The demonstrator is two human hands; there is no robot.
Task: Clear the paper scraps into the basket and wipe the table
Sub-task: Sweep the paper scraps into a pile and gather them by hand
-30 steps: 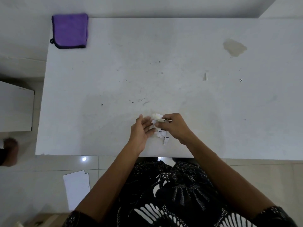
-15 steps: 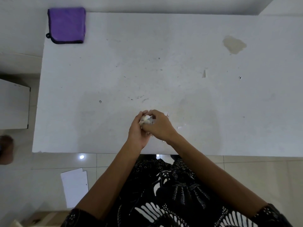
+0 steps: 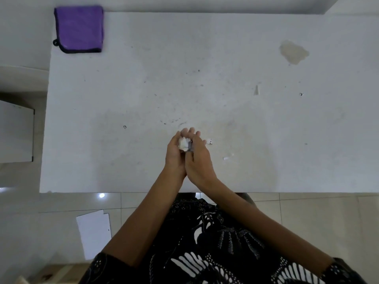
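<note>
I have a crumpled wad of white paper scraps cupped between my two palms, low over the pale, scuffed white counter near its front edge. My left hand curls under and around the wad on one side, and my right hand presses in from the other, fingers bent over it, so both hands grip the same bundle. What matters for my next reach is what lies to the right: a small white paper scrap with a dark mark sits just beside my right fingertips, and a thin white paper sliver rests a little further right and nearer me, its long axis running roughly left to right. A narrow upright paper shard lies well apart, further back and right. All three are on my right hand's side, so I judge that hand should collect them while the left keeps the wad. No basket is in view. The folded purple cloth waits at the far-left corner, closer to my left hand.
</note>
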